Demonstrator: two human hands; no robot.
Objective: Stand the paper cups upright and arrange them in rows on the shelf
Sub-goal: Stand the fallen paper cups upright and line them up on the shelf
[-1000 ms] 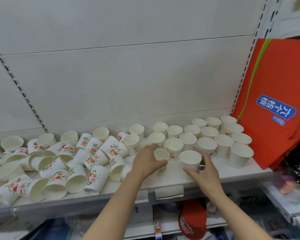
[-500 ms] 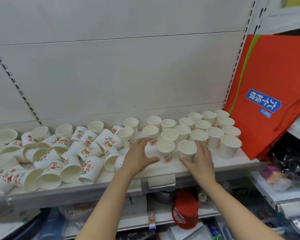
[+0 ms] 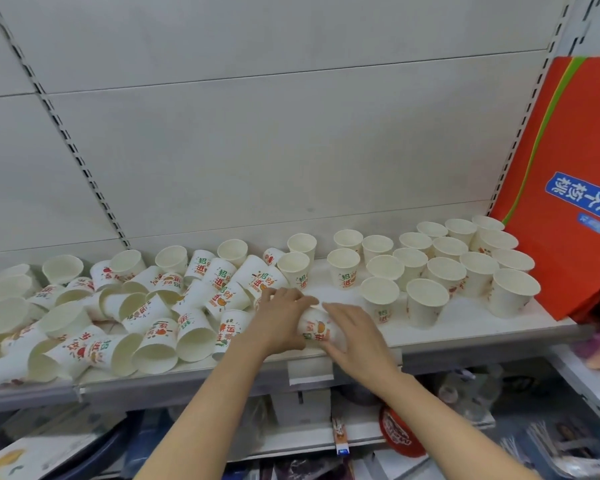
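Both hands (image 3: 326,323) shifted onto tipped cup (image 3: 315,330), gripping

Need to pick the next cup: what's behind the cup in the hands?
Behind the held cup is bare shelf, then upright cups at the back. The left hand and right hand cover its sides, so what touches it there is hidden.

Back wall: pale grey panelled board (image 3: 257,150) with slotted metal uprights (image 3: 73,157).
Right side: orange bag (image 3: 568,161) leaning.
Below: cluttered lower shelf (image 3: 291,441).
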